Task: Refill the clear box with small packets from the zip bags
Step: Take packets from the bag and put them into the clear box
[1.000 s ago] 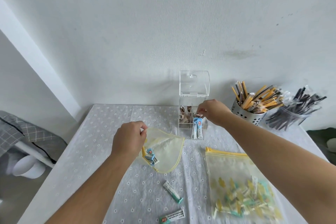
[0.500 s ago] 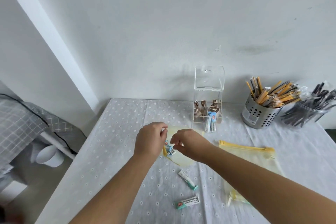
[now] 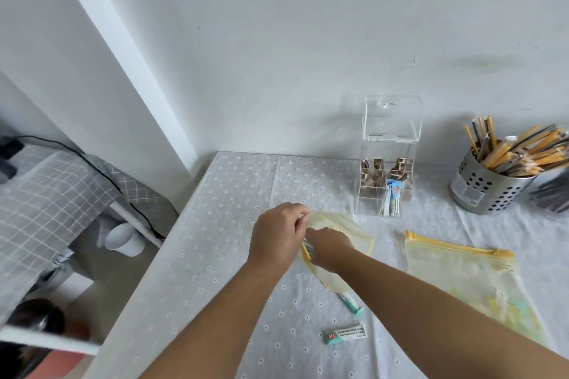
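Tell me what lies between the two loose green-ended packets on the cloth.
In the head view, only bare dotted tablecloth lies between the upper packet and the lower packet; they lie apart, not touching.

both forearms bare, no sleeves, hands ungloved.

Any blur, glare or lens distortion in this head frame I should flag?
Head view: wide-angle bending leans the wall corner and stretches the forearms; soft even daylight, faint shadow behind the clear box, no harsh glare; the right zip bag smears near the edge, and its packets are unreadable; both hands, left, right, look fairly sharp.
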A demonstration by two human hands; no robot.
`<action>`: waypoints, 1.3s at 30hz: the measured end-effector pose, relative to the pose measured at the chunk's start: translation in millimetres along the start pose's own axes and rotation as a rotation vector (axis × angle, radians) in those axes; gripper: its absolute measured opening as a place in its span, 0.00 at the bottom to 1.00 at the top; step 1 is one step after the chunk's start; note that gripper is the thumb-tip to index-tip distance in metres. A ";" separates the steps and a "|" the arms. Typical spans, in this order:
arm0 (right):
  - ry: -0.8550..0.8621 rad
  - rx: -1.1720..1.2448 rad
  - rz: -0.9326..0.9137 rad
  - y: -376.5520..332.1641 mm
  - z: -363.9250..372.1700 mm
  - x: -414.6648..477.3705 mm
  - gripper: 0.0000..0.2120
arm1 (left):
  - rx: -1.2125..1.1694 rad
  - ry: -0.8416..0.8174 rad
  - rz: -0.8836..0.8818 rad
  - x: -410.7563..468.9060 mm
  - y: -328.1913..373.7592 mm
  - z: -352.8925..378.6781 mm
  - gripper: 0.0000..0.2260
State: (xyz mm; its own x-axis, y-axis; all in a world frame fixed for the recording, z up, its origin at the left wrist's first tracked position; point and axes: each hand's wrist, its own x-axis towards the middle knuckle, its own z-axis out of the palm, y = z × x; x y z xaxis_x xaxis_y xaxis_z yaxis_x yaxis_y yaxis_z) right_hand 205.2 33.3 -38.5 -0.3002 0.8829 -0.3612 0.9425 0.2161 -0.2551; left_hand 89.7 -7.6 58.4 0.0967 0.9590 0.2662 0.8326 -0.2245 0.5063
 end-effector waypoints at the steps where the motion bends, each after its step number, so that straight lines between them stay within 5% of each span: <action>1: 0.003 -0.004 0.003 0.2 -0.2 0.2 0.18 | -0.002 0.006 -0.001 0.2 -0.2 0.2 0.07; 12: 0.047 0.473 0.153 8.4 -4.9 11.8 0.11 | -0.008 0.001 -0.011 3.3 -0.7 1.4 0.06; 18: 0.054 1.044 0.424 9.2 -7.4 17.8 0.03 | 0.003 -0.005 -0.019 8.3 -1.9 0.7 0.07; 21: 0.032 1.284 0.492 8.3 -10.6 18.8 0.13 | 0.009 -0.012 -0.016 10.4 -0.8 1.1 0.07; 25: 0.038 1.214 0.494 9.9 -11.5 18.5 0.16 | 0.019 -0.022 -0.014 11.5 0.6 1.7 0.07; 28: 0.119 1.026 0.448 12.6 -10.3 18.2 0.09 | 0.039 -0.023 -0.013 13.6 1.1 2.2 0.07; 33: 0.220 0.465 0.104 11.8 -23.6 -7.9 0.08 | 0.075 -0.056 -0.034 23.8 7.7 1.6 0.08; 39: 0.304 0.335 -0.119 16.1 -52.6 -48.2 0.09 | 0.148 -0.114 -0.050 41.1 20.5 3.6 0.08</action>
State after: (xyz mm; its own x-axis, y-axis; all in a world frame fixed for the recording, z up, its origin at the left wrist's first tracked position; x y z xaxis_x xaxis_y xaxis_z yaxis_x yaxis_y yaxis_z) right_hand 242.6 16.1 22.0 -0.2993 0.9531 -0.0456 0.7898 0.2207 -0.5722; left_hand 112.7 27.8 76.7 0.1072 0.9837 0.1446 0.9083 -0.1560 0.3882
